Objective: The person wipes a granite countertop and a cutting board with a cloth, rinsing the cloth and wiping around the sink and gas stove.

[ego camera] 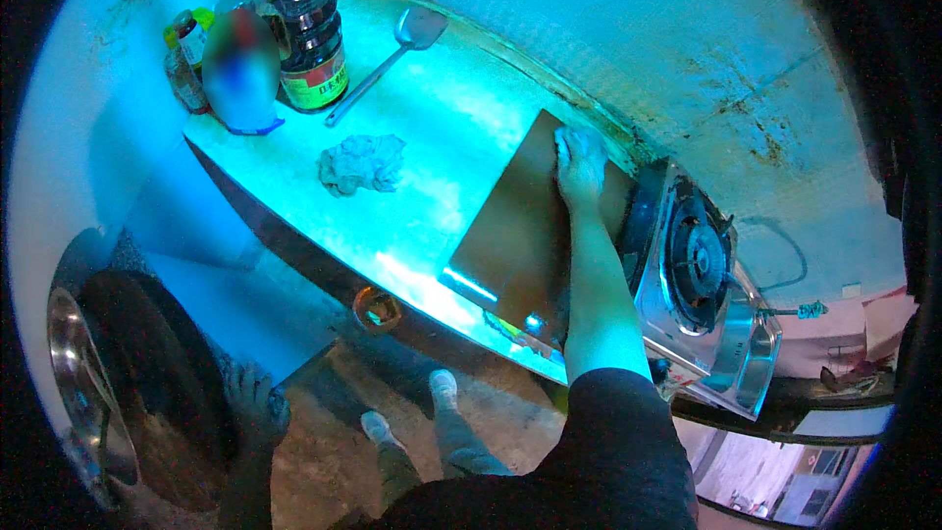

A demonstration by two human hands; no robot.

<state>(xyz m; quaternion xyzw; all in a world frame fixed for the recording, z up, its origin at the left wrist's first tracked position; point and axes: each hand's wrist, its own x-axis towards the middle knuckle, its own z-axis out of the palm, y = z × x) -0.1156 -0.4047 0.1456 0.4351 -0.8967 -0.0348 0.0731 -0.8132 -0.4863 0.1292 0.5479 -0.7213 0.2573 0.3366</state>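
My right hand (581, 162) rests on the back part of a glossy dark brown flat panel (515, 221) on the counter, its fingers bent down; whether a cloth is under them cannot be told. Down at the left, my left hand (254, 397) is in shadow at the edge of a large dark round object (154, 375), its fingers partly spread; its grip is unclear. On the counter (434, 162) lie a crumpled pale cloth (362, 164) and a metal wok spatula (375, 77). A gas stove (699, 258) stands right beside the panel.
Several bottles, among them a large dark sauce bottle (309, 37), stand at the counter's far left beside a blurred white packet (241, 81). A stained wall (736, 73) runs behind. Below the counter edge is a small round orange-rimmed object (377, 309). A shiny metal round rim (81, 383) is at the left.
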